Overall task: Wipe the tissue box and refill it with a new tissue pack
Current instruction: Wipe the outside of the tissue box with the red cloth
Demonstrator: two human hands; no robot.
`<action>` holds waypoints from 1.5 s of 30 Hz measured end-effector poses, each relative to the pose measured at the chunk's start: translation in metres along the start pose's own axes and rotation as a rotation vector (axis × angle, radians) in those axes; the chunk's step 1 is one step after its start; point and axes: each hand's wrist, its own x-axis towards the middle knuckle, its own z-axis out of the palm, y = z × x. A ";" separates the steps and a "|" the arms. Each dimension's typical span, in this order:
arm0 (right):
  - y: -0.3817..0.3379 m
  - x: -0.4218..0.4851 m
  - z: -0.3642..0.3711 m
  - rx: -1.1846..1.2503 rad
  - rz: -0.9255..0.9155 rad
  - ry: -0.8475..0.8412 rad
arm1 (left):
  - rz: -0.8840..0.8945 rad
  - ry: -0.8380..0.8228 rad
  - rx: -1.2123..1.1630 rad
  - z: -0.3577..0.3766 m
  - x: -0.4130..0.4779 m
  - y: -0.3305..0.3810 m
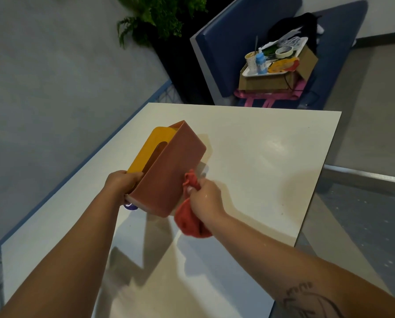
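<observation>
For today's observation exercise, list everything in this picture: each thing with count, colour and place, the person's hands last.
tissue box: one, pink with yellow top, held over the table
cloth: one, red, against the tissue box's side
table: one, white, under the hands
bench: one, blue, beyond the table
carton: one, brown, on the bench
tray: one, white, on the carton, cluttered
plant: one, green, left of the bench
left hand: one, grips the tissue box
right hand: one, grips the cloth

Terracotta plastic tissue box (171, 171) above white rectangular table (260, 157), between left hand (123, 182) and crumpled red cloth (189, 220); blue padded bench (226, 42) behind table.
</observation>
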 end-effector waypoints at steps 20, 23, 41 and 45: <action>-0.058 0.072 -0.068 0.316 0.075 0.071 | 0.074 0.076 0.047 0.004 -0.009 -0.005; -0.057 0.072 -0.077 0.321 0.089 0.019 | 0.072 0.095 0.061 0.006 -0.011 -0.006; -0.082 0.111 -0.135 -0.470 -0.132 -0.293 | 0.138 0.259 0.118 0.021 -0.021 -0.015; -0.077 0.129 -0.132 -0.882 -0.370 -0.267 | 0.121 0.296 0.119 0.023 -0.022 -0.013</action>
